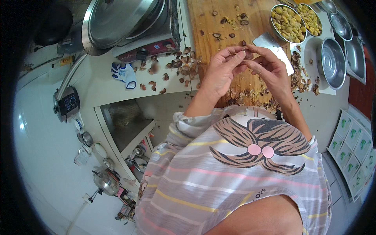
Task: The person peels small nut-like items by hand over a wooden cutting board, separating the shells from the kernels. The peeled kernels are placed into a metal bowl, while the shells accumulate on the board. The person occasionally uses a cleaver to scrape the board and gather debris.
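Both hands meet above a wooden cutting board (205, 32). My left hand (224, 66) pinches a brown chestnut shell (247, 54) between thumb and fingers, and my right hand (268, 66) grips the same piece from the other side. How much nut is inside cannot be told. Just beyond the right hand lies the broad metal blade of a cleaver (274, 48), flat on the board. A metal bowl of yellow peeled chestnuts (288, 23) stands at the board's far right. Several dark chestnuts (244, 22) lie scattered beyond the hands.
Shell bits (249, 95) cover the board's near edge; more shells (185, 66) lie on the left counter beside a blue-and-white work glove (125, 75). A stove (147, 48) with a large lidded pan (117, 23) stands at the upper left. A metal basin (332, 63) stands right.
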`<move>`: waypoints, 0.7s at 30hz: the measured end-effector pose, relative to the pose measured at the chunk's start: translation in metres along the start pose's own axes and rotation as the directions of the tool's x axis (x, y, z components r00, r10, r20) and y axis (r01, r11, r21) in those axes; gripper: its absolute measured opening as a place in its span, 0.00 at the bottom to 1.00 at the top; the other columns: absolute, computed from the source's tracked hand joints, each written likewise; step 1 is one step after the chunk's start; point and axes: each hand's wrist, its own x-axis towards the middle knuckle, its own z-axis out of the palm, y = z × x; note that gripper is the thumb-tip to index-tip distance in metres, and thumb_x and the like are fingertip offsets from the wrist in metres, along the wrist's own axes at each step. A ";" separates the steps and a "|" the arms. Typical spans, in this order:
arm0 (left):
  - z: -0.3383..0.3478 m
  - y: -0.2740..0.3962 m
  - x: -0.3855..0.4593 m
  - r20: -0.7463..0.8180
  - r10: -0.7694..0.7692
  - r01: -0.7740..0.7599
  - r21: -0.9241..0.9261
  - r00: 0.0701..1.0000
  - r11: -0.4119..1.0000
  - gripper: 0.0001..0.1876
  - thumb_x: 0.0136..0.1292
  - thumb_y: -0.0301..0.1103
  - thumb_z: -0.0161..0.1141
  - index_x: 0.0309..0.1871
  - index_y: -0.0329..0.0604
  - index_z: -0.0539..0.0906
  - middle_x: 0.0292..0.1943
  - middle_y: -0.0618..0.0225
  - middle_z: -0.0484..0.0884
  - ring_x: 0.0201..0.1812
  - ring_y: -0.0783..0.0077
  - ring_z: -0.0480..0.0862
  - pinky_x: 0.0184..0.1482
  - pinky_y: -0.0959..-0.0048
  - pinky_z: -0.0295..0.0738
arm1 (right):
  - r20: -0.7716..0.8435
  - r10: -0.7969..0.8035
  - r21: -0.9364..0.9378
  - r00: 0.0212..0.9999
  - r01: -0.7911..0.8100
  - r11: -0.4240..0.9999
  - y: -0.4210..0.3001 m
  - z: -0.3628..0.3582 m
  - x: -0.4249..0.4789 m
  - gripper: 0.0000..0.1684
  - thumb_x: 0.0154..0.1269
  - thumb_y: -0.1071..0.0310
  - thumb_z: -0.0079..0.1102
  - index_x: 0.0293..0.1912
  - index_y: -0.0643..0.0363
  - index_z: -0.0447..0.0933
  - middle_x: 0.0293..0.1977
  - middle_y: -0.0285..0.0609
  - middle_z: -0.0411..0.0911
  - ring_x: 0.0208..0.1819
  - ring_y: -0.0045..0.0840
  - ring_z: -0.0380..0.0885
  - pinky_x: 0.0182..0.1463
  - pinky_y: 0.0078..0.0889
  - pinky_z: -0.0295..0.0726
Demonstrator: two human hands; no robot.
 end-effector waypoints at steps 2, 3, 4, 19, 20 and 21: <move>0.013 0.000 -0.011 -0.051 0.067 -0.063 0.073 0.996 0.995 0.12 0.68 0.32 0.61 0.50 0.37 0.79 0.42 0.65 0.85 0.40 0.77 0.84 0.42 0.80 0.81 | -0.004 -0.027 -0.031 1.000 0.026 0.999 -0.005 0.003 -0.005 0.23 0.62 0.74 0.66 0.57 0.62 0.76 0.42 0.33 0.75 0.37 0.12 0.74 0.40 0.15 0.74; 0.018 0.000 -0.015 -0.074 0.104 -0.095 0.108 0.992 0.990 0.12 0.67 0.33 0.62 0.49 0.37 0.79 0.40 0.65 0.85 0.38 0.77 0.85 0.41 0.80 0.81 | -0.007 -0.029 -0.018 1.000 0.029 0.999 -0.004 0.001 -0.007 0.23 0.62 0.74 0.65 0.57 0.62 0.76 0.42 0.33 0.75 0.37 0.12 0.73 0.40 0.15 0.74; 0.022 0.001 -0.018 -0.063 0.107 -0.097 0.154 0.992 0.983 0.12 0.67 0.33 0.62 0.49 0.37 0.79 0.40 0.65 0.85 0.38 0.78 0.84 0.40 0.80 0.81 | -0.010 -0.032 -0.004 0.999 0.032 0.999 -0.001 -0.002 -0.009 0.22 0.62 0.74 0.65 0.57 0.62 0.76 0.42 0.33 0.75 0.37 0.11 0.73 0.41 0.15 0.74; 0.040 0.008 -0.044 0.190 0.543 -0.448 0.802 0.818 0.394 0.06 0.60 0.25 0.66 0.39 0.34 0.85 0.32 0.63 0.86 0.32 0.78 0.85 0.33 0.79 0.79 | -0.104 0.011 0.046 0.995 -0.006 0.999 -0.020 0.000 -0.037 0.18 0.65 0.76 0.62 0.54 0.68 0.76 0.48 0.43 0.80 0.49 0.20 0.78 0.55 0.21 0.76; 0.038 0.005 -0.044 0.172 0.521 -0.427 0.799 0.836 0.422 0.07 0.60 0.25 0.66 0.40 0.34 0.85 0.31 0.64 0.86 0.32 0.80 0.85 0.33 0.79 0.79 | -0.109 -0.049 -0.060 0.993 0.043 0.997 -0.021 0.001 -0.039 0.19 0.65 0.76 0.62 0.55 0.67 0.76 0.47 0.42 0.80 0.48 0.19 0.78 0.54 0.20 0.76; 0.037 0.003 -0.046 0.152 0.501 -0.407 0.794 0.852 0.451 0.07 0.61 0.26 0.66 0.41 0.34 0.85 0.31 0.65 0.87 0.32 0.82 0.84 0.34 0.80 0.79 | -0.101 -0.080 -0.141 0.992 0.065 0.988 -0.021 0.001 -0.040 0.18 0.64 0.77 0.63 0.54 0.66 0.77 0.45 0.41 0.80 0.46 0.18 0.78 0.51 0.19 0.77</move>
